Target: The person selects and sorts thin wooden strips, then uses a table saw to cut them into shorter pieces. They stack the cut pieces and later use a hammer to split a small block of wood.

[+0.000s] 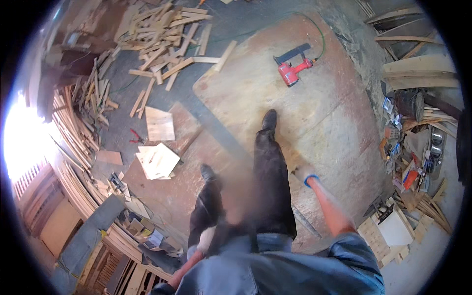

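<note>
My right hand [303, 173], in a pale glove with a blue cuff, hangs out to the right of my right leg, over the large worn board. Its fingers are blurred, and no object shows clearly in it. Against my left thigh is my left hand [206, 239], in a whitish glove, with its fingers mostly hidden. On the board ahead of my right boot lies a red and black nail gun [291, 73] with a thin green air hose [323, 42]. Cut plywood pieces [159, 161] lie stacked ahead of my left foot, with another panel [160, 125] beyond them.
A heap of wooden strips [164, 42] covers the floor at the far left. Red-handled pliers [135, 136] lie beside the plywood. A long strip [307, 222] rests by my right leg. Boxes and tools [408, 172] crowd the right side; curved wooden parts [418, 73] stand behind them.
</note>
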Available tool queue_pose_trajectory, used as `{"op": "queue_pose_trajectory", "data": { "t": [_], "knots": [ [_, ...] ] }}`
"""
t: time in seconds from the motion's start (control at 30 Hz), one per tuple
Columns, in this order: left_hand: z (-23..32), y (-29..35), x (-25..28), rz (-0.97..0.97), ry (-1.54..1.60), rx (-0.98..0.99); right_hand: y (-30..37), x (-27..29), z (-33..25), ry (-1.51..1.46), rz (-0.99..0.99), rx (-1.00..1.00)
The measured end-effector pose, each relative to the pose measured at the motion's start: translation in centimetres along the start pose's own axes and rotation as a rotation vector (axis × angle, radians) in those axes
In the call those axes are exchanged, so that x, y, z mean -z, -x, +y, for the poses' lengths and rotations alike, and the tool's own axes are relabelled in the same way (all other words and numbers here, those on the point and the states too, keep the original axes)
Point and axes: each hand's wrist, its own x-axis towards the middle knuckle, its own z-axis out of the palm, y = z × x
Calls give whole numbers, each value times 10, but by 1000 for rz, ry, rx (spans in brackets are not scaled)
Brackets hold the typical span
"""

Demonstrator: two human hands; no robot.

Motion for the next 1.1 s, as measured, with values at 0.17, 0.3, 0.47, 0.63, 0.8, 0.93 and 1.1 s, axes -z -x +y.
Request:
{"op": "queue_pose_trajectory", "data": {
  "t": [0.17,0.3,0.47,0.63,0.8,0.93,1.1],
  "knots": [
    [50,-52,-12,-162,355,172,-169,137,21,127,8,-83],
    [116,-129,78,-146,611,316,-281,198,65,276,123,-25],
    [75,-278,147,135,670,273,-398,267,70,370,243,2],
    [-28,-434,212,337,501,238,-472,297,52,541,440,61],
    [-159,-511,241,390,169,328,-545,292,67,819,730,255],
    [-224,-524,259,331,351,340,-582,300,78,926,721,202],
    [-291,-526,278,543,358,313,-585,309,91,883,540,197]
  ]
}}
